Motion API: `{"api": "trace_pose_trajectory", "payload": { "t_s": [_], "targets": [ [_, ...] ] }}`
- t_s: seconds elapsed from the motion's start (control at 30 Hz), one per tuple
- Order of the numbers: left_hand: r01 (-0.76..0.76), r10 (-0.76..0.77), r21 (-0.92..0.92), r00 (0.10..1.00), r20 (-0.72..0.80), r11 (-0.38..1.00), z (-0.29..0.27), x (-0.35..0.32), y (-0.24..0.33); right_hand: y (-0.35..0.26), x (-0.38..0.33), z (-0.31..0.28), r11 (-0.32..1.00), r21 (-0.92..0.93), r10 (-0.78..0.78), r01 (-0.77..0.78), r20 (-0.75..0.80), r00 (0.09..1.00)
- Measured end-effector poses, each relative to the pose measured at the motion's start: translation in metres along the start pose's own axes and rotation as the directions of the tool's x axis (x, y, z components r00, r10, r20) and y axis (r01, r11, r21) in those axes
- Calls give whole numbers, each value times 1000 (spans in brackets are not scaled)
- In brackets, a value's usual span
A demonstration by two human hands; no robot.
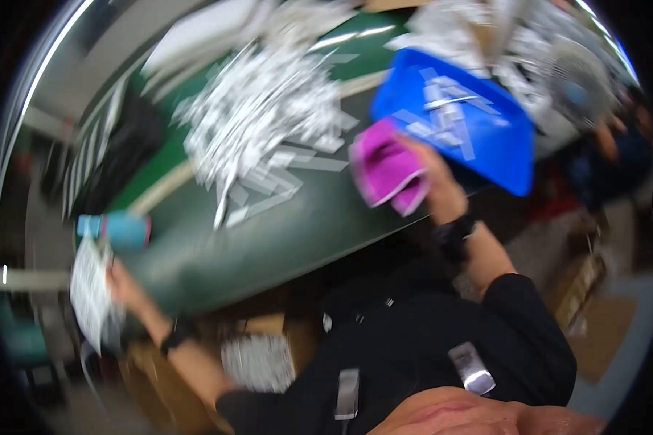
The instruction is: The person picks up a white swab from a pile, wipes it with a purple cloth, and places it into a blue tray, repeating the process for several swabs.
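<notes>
My right hand (441,185) is closed on a magenta cloth (384,161) with a pale edge, folded and bunched. It is held above the green table (283,239), by the near left corner of a blue tray (511,156). White slim pieces (450,119) lie inside the tray. Out at the table's left end, my left hand (125,288) grips a white sheet (91,293) that hangs down; blur hides its details. A light-blue bottle (125,230) with pink trim lies just beyond that hand.
A big heap of slim white packets (261,109) covers the middle of the table, with clear strips spilling toward me. Behind the tray stand white bags (450,32) and a round fan (577,80). Another person (609,159) is at the far right. An open carton (261,359) stands below the table.
</notes>
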State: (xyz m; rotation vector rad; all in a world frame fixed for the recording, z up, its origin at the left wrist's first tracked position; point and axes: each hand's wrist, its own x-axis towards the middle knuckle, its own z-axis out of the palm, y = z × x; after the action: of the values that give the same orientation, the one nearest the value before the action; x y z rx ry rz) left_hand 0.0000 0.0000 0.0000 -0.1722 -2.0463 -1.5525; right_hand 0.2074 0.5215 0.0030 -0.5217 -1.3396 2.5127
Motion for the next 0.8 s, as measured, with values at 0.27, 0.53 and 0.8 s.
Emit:
{"api": "trace_pose_trajectory", "payload": {
  "t_s": [0.27, 0.53, 0.8],
  "targets": [
    [-231, 93, 452, 947, 307, 861, -1, -114, 109, 10, 36, 58, 873, 317, 259, -369, 339, 904],
    [-592, 240, 469, 752, 614, 655, 89, -104, 107, 1, 89, 57, 852, 443, -49, -279, 597, 801],
    [-715, 182, 512, 650, 738, 475, 74, -123, 87, 10, 82, 63, 635, 564, 134, -528, 592, 795]
  ]
}}
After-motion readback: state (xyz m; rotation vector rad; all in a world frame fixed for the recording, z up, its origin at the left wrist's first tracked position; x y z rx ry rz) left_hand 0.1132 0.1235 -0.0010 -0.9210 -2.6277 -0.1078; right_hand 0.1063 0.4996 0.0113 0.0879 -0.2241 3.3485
